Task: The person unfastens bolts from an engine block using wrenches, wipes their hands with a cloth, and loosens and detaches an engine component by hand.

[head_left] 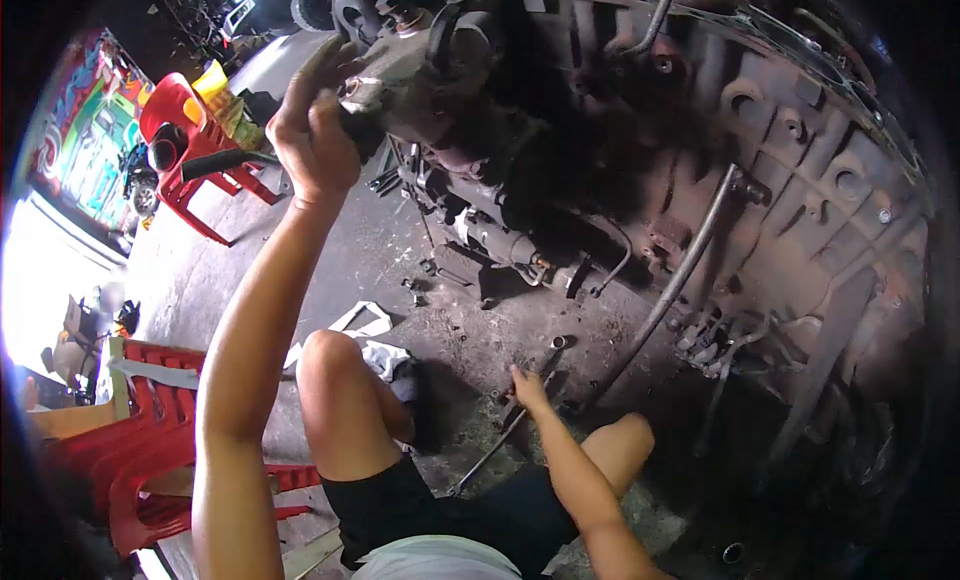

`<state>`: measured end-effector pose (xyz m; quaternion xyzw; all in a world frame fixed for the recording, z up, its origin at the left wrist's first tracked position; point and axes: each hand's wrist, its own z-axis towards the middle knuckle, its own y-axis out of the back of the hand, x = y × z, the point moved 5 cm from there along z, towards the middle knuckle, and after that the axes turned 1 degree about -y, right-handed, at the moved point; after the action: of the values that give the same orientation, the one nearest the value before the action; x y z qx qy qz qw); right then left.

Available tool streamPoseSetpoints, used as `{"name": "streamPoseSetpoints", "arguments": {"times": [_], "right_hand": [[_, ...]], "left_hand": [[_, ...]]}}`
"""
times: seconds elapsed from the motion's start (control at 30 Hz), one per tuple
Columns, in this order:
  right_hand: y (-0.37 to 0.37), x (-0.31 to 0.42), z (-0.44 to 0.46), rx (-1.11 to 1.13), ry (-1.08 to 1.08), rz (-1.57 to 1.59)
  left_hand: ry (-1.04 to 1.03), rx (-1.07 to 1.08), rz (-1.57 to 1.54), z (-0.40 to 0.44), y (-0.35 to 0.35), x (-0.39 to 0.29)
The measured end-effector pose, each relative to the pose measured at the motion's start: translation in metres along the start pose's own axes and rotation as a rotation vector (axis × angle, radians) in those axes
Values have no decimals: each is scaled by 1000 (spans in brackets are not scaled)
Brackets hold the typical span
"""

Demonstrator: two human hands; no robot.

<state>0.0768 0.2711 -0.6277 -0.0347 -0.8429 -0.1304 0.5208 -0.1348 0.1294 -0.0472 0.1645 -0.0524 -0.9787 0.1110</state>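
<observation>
My left hand (312, 145) is raised at the upper left, fingers stretched up and apart against a dirty metal part of the engine (400, 85). A black handle (215, 163) sticks out to the left behind that wrist; where it joins is hidden. Low in the middle, close to the floor, my right hand (528, 390) has its fingers curled around a long socket wrench (490, 458), thumb pointing up and left. The wrench slants across the ground between my legs, with its round socket (560, 342) beyond the hand. My fingers hide part of its shaft.
A large rusty engine block (800, 180) fills the right side, with a long metal bar (675, 290) leaning against it. Bolts and small parts (430, 268) are scattered over the floor. Red plastic chairs (175, 110) stand at the left. A white cloth (370, 355) lies by my knee.
</observation>
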Motion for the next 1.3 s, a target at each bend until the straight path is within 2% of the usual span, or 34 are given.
{"name": "streamPoseSetpoints", "arguments": {"times": [0.03, 0.07, 0.2, 0.3, 0.33, 0.43, 0.47, 0.6, 0.63, 0.73, 0.8, 0.93, 1.03, 1.1, 1.2, 1.23, 1.3], "right_hand": [[-4, -37, 16, -18, -35, -14], [4, -41, 16, -71, -8, -113], [22, -18, 4, -188, 51, -381], [24, 10, -10, -130, 58, -482], [23, 16, -15, -34, -47, -536], [22, 8, -19, -57, 64, -718], [23, 7, -21, 3, -59, -688], [13, 31, -40, 112, -113, -862], [7, 37, -42, 126, -81, -877], [-12, 47, -44, 207, 15, -812], [-28, 28, -29, 276, 83, -765], [-34, 51, -39, 311, 163, -696], [-40, 23, -28, 409, 212, -762], [-37, 22, -27, 449, 133, -793], [-46, -24, 5, 449, 308, -818], [-41, -24, 5, 421, 253, -763], [-25, -7, -4, 366, 155, -664]], "left_hand": [[18, -8, -35, -1, -1, 1], [19, -19, -60, -1, -1, 2], [25, -15, 35, -1, 1, 1], [-4, -2, 86, -1, 4, -3], [36, -3, 46, -1, 4, 1], [17, 63, 52, 0, 6, 0], [3, 89, 71, 1, 6, -2], [90, 65, 42, 1, 5, -9], [40, 67, 95, 2, 6, -10], [77, 60, 93, 1, 6, -10], [110, 67, 113, 1, 6, -6], [126, 9, 142, 1, 5, -18], [155, -1, 242, 2, 6, -20], [154, -25, 220, 2, 4, -22], [176, -39, 203, 2, 3, -22], [210, -27, 199, 2, 5, -23], [84, -75, 241, 0, 6, -17]]}}
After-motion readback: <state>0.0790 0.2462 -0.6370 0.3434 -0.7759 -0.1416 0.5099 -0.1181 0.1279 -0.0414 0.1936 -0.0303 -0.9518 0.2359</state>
